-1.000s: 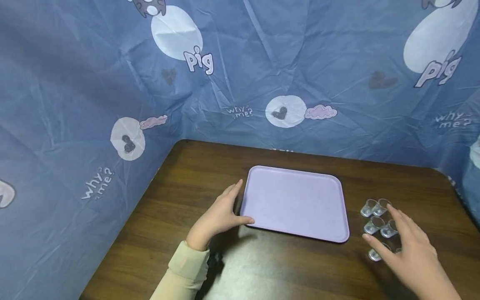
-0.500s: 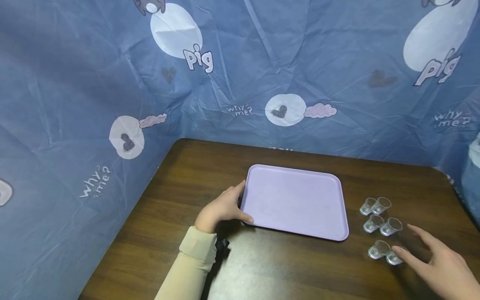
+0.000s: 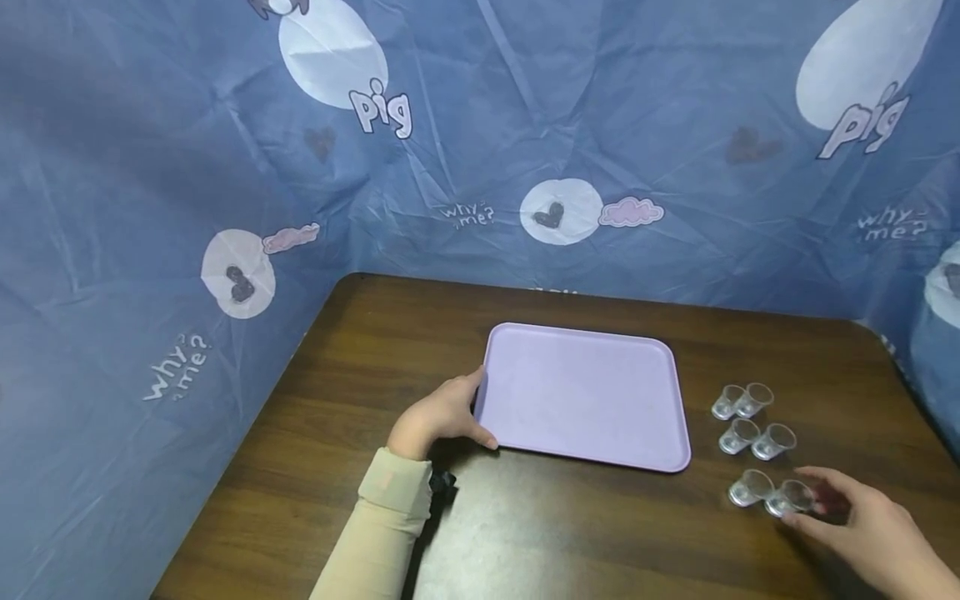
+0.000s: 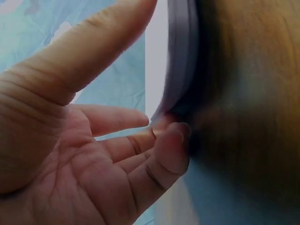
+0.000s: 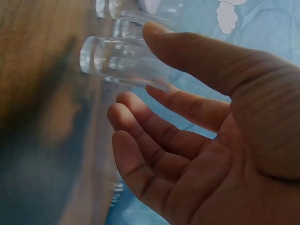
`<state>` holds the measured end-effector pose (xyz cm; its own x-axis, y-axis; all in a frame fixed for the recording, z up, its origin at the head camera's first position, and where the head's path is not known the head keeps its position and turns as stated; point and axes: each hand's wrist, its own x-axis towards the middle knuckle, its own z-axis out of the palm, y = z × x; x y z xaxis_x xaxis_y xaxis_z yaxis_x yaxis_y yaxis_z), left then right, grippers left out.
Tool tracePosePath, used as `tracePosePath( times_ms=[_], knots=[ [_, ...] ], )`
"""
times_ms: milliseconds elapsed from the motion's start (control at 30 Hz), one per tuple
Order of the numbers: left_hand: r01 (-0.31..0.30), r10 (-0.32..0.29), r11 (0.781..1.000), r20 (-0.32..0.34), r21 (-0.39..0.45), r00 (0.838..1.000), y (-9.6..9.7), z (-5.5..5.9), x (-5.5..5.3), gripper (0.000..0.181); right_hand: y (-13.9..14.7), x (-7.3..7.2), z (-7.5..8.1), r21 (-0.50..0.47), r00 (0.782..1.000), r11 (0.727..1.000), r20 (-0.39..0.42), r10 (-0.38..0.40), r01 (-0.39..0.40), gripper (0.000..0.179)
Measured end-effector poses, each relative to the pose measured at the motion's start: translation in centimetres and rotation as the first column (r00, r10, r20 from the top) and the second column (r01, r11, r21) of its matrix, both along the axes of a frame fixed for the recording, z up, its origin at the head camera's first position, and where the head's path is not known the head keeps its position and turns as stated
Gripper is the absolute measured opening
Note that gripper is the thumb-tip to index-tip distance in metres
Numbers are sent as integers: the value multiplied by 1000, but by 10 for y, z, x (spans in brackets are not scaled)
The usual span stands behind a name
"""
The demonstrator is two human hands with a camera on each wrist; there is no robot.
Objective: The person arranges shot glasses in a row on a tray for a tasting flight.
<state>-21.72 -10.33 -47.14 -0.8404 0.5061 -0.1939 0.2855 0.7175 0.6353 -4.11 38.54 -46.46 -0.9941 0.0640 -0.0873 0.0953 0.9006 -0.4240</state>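
A light purple tray (image 3: 585,396) lies flat on the wooden table. My left hand (image 3: 442,417) holds its near left corner, thumb at the front edge and fingers along the left side; in the left wrist view the tray's rim (image 4: 180,51) runs close past the fingertips. To the right of the tray stand several small clear shot glasses (image 3: 772,442) in three pairs. My right hand (image 3: 862,517) is at the right glass of the nearest pair, with that shot glass (image 5: 124,58) between thumb and index finger. The other fingers are loosely curled below it.
The brown wooden table (image 3: 360,350) has its far edge against a blue printed curtain (image 3: 450,150), which also rises along the left side. The left glass of the nearest pair (image 3: 750,490) stands right beside the one at my right hand.
My right hand has drawn back from over the glasses, then come in around the nearest right one. My left hand has shifted right, closer around the tray's corner. The tray stays in place.
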Motion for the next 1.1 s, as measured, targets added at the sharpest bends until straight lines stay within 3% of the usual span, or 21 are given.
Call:
tracePosePath(
  times_ms=[233,433,633,867,1100],
  knots=[
    [-7,7,999,5,-34,1000,1,-3,-1,125,0,-5,-9,-2,1000,1000,10,-25,25,64],
    [-19,20,999,16,-34,1000,1,-4,-2,125,-2,-2,-13,12,996,999,-86,-37,38,45],
    [-12,12,1000,18,-26,1000,-1,-5,-3,125,0,-1,-18,21,991,999,-125,-44,47,42],
    [-6,6,1000,24,9,1000,-2,-2,-4,124,1,2,-17,29,973,996,-219,-77,85,40],
    [-9,9,1000,34,9,999,-4,-6,-5,124,-6,4,-6,-3,945,988,-291,-150,156,37]
  ],
)
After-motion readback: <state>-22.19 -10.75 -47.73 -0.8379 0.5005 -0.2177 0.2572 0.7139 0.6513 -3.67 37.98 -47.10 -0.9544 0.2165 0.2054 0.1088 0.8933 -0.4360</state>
